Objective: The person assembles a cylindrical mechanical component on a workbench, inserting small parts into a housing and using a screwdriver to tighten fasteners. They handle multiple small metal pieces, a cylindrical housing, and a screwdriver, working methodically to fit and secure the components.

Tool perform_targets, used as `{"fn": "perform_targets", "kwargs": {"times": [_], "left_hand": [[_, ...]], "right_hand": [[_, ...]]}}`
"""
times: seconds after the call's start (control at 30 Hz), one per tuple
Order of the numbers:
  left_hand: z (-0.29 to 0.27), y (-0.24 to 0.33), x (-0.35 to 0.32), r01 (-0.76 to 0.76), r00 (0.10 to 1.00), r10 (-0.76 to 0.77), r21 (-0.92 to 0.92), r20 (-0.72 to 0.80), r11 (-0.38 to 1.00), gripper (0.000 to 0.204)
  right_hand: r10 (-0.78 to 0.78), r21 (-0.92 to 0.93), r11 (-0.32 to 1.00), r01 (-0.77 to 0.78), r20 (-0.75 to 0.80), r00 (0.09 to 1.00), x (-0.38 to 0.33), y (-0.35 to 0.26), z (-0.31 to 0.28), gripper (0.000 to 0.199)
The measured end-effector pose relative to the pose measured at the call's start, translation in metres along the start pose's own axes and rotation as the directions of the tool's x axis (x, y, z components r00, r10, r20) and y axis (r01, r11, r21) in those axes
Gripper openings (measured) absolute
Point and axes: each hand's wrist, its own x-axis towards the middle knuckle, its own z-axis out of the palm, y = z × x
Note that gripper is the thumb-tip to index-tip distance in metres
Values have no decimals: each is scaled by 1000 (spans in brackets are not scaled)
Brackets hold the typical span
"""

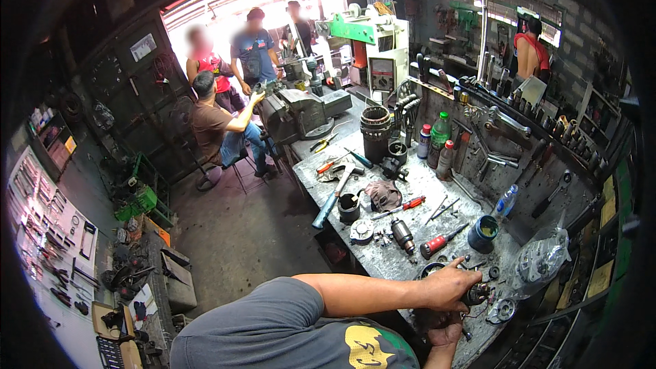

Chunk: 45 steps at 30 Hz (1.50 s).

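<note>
At the near right end of the metal workbench (437, 184), my left hand (447, 288) reaches across and closes around a dark round motor part (480, 293) with small coppery pieces on it. My right hand (445, 333) is just below, with curled fingers; what it grips is partly hidden. A silvery round housing (501, 311) lies beside the motor part. Toward the far side of my left hand are a red-and-black screwdriver (443, 240), a cylindrical armature (403, 235) and a dark blue cup (482, 234). Another metal end housing (362, 231) lies farther left.
A clear plastic bag of parts (541, 260) stands right of my hands. Farther up the bench are a hammer (335, 198), a rag (384, 195), bottles (443, 138) and a large vise (297, 113). A seated person (215, 119) works by the vise; other people stand behind. Tools hang along the right wall.
</note>
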Motion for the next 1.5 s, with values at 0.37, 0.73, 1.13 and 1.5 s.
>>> {"fn": "perform_targets", "kwargs": {"times": [0.37, 0.73, 1.13, 1.5], "left_hand": [[-4, 2, 5, 79, 991, -74, -37, 113, 996, 80], [-9, 5, 5, 116, 983, -108, -43, 151, 992, 89], [-13, 15, 3, 372, 916, -380, 78, 127, 925, 95], [-17, 11, 12, 101, 988, -110, 86, 106, 991, 81]], "right_hand": [[16, 77, 996, -32, 197, 980, 15, -9, -34, 21], [10, 119, 993, -22, 96, 995, 1, -3, -12, 24], [12, 71, 997, -13, 17, 1000, 0, 1, -7, 18], [23, 5, 1000, -28, 420, 907, 4, -7, -30, 25]]}}
